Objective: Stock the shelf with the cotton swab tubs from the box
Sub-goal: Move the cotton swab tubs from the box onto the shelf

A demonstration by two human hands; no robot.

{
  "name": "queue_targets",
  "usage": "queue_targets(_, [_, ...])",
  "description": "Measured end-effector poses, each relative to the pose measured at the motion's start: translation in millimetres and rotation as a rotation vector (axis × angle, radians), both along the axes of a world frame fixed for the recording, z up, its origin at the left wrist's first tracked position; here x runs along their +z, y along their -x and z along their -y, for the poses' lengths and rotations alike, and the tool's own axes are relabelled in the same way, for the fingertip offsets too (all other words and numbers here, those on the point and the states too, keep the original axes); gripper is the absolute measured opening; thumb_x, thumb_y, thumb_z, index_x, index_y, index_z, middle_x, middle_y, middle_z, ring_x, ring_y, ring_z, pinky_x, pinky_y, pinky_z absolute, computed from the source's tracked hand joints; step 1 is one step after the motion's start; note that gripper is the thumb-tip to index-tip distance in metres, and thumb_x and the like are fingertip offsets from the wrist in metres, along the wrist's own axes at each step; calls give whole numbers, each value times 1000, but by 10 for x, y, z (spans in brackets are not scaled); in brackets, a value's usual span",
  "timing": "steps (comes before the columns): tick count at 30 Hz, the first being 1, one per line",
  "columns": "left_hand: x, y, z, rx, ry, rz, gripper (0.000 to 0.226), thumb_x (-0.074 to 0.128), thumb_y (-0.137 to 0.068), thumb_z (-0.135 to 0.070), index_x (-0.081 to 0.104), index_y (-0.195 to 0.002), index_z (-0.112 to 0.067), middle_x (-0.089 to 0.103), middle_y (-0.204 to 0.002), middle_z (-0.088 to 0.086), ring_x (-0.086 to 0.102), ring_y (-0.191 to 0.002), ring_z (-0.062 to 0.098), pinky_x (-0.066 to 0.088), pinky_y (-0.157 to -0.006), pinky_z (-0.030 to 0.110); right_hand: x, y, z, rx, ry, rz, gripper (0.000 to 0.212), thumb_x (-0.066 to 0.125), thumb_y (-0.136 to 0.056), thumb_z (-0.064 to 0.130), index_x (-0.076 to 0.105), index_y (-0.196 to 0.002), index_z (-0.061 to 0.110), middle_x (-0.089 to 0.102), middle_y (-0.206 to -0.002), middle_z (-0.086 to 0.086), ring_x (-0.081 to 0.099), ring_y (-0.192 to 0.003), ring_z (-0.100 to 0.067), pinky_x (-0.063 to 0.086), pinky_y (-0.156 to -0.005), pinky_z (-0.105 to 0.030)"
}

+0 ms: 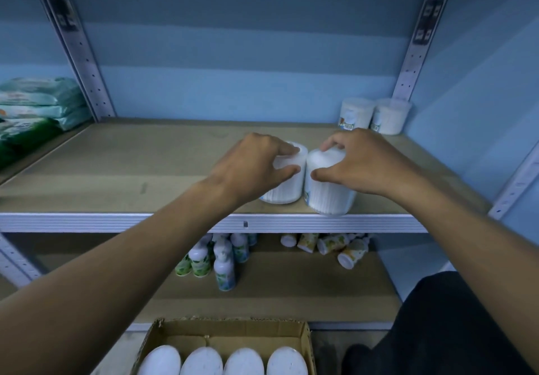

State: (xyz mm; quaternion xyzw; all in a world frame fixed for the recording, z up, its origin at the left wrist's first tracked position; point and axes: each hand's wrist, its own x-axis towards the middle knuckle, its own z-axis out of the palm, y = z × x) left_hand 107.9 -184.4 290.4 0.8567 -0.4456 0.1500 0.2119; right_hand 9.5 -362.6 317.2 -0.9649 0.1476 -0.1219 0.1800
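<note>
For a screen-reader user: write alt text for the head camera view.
Two bare hands each hold a cotton swab tub at the front of a wooden shelf: left hand, right hand. Two more tubs stand at the back right corner. An open box below holds four white lids.

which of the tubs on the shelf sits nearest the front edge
The tub under the right hand: its base reaches the shelf lip. The left-hand tub sits slightly back; two tubs stand at the rear.
</note>
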Motion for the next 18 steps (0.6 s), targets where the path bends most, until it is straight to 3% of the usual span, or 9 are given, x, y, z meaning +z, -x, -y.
queue_targets(3, [19, 17, -29, 5, -28, 2, 46, 71, -85, -44, 68, -126, -26, 68, -127, -6, 61, -117, 13, 49, -98, 32, 38, 81, 6, -5, 37, 2, 64, 85, -63, 58, 64, -118, 35, 55, -126, 2, 51, -119, -17, 40, -88, -30])
queue_targets(6, [64, 40, -68, 11, -99, -14, 51, 76, -80, -43, 65, -129, -30, 65, -130, -8, 59, -118, 14, 49, -97, 33, 34, 209, -48, -15, 146, -26, 69, 88, -64, 49, 60, -126, 38, 50, -128, 3, 46, -123, -23, 44, -96, -37])
queue_targets(11, [97, 27, -29, 53, -170, -12, 57, 80, -79, -34, 61, -133, -32, 62, -135, -8, 57, -122, 15, 47, -100, 33, -147, 242, -152, -24, 371, 56, 56, 73, -82, 15, 57, -131, 37, 59, -123, 1, 55, -112, -29, 43, -78, -33])
queue_targets(18, [72, -142, 137, 104, -180, -48, 57, 79, -81, -33, 60, -135, -32, 62, -136, -3, 56, -125, 18, 45, -104, 34, -212, -9, -31, -35, 442, 106, 54, 69, -86, 12, 59, -133, 34, 65, -121, -3, 59, -110, -31, 48, -82, -37])
